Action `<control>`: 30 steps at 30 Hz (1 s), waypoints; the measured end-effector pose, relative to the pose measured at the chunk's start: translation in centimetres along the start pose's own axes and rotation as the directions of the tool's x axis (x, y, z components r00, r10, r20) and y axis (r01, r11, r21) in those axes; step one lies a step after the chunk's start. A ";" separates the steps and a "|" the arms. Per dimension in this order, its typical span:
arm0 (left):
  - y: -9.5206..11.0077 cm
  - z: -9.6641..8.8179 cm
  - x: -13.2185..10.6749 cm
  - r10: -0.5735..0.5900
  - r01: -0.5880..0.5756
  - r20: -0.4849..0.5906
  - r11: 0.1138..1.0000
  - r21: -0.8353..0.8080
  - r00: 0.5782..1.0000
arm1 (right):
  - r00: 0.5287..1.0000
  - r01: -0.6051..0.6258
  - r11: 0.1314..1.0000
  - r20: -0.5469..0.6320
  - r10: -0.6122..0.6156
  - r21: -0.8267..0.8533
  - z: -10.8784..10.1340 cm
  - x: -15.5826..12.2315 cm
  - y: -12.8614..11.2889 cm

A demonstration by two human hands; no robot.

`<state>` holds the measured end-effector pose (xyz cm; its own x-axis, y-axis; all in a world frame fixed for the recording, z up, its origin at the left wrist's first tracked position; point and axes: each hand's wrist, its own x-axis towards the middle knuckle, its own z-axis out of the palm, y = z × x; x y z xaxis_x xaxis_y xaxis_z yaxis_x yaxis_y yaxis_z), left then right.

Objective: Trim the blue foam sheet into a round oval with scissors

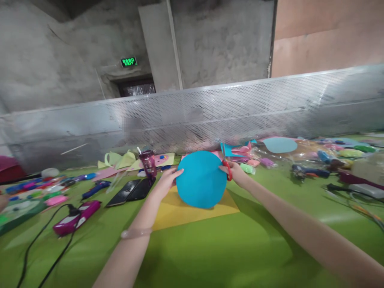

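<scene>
A round blue paper disc (201, 180) is held up between my two hands, above a yellow sheet (171, 214) on the green table. My left hand (170, 180) is closed on the disc's left edge, thumb in front and fingers behind. My right hand (235, 173) has red-handled scissors (229, 172) in it, blades pointing up, and it also meets the disc's right edge. How its fingers share the scissors and the paper is partly hidden. The disc's outline looks slightly uneven along the bottom.
Left of the sheet are a dark cup (148, 163), a black phone-like case (132, 192) and a magenta power strip (77, 218) with a black cable. A glue gun (310, 172) and packets of colored clay (268, 162) lie right. A perforated metal barrier (240, 110) runs behind.
</scene>
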<state>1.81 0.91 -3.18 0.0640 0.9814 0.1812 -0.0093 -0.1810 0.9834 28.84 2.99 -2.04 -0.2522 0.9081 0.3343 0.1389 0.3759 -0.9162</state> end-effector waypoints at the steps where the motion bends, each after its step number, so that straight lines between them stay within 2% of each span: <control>1: -0.1 0.0 0.0 -0.009 0.008 0.011 1.000 0.008 1.000 | 1.000 -0.006 1.000 -0.027 0.006 0.009 -0.1 0.1 0.1; 4: -0.4 -0.1 0.0 -0.030 0.029 0.007 0.997 0.077 1.000 | 0.999 -0.001 1.000 -0.037 0.001 0.010 -0.2 0.2 0.3; 7: -0.4 -0.2 0.1 0.054 -0.041 -0.112 0.993 0.114 0.992 | 0.999 0.015 1.000 -0.035 -0.015 0.003 0.1 0.3 0.6; 11: -0.2 -0.7 0.5 0.233 -0.189 -0.312 0.968 0.165 0.921 | 0.999 -0.022 1.000 0.024 0.022 0.007 0.4 0.1 0.4; 13: -0.2 -0.9 0.6 0.292 -0.228 -0.362 0.951 0.209 0.885 | 0.999 -0.021 1.000 0.036 0.022 -0.014 0.3 0.0 0.3; 15: -0.2 -1.0 0.7 0.334 -0.252 -0.377 0.935 0.250 0.864 | 1.000 0.004 0.999 0.021 -0.003 -0.047 0.0 0.0 0.4; 18: -0.4 -1.1 0.7 0.369 -0.280 -0.366 0.920 0.275 0.854 | 1.000 0.017 0.996 -0.008 -0.018 -0.092 -0.5 0.2 0.9; 23: -0.5 -0.9 0.7 0.381 -0.287 -0.343 0.912 0.294 0.858 | 0.999 -0.012 0.991 0.034 0.016 -0.131 -0.9 0.7 1.8; 30: -0.3 -0.6 0.5 0.361 -0.257 -0.324 0.911 0.321 0.874 | 0.998 -0.009 0.988 0.063 0.019 -0.155 -0.9 0.3 1.3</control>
<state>1.20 1.46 -3.38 -0.2712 0.8137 0.5142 0.2959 -0.4378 0.8489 29.82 3.94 -2.93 -0.3091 0.9016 0.3025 0.2882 0.3919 -0.8737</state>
